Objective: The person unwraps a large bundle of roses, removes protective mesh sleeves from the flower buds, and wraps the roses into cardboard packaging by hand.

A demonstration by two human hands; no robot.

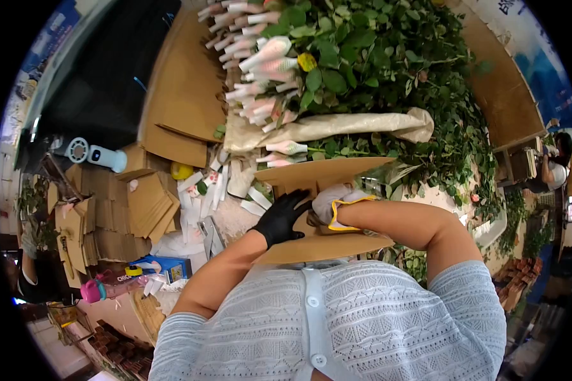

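1. The brown, folded cardboard piece (327,248) lies in front of the torso, its long axis running left to right, with one flap raised on the near side and one on the far side.
2. Black-gloved left hand (279,218): between the flaps, fingers spread and unclenched, over the cardboard's left part.
3. Pale-gloved, yellow-trimmed right hand (332,203): just beside it, nearer the far flap; fingertips hidden, grasp cannot be determined.
4. Green leafy stems (388,70) lie beyond the far flap.

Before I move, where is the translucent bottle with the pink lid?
In the head view, the bottle is at the lower left, beside the blue printed box, well left of the black-gloved left hand.
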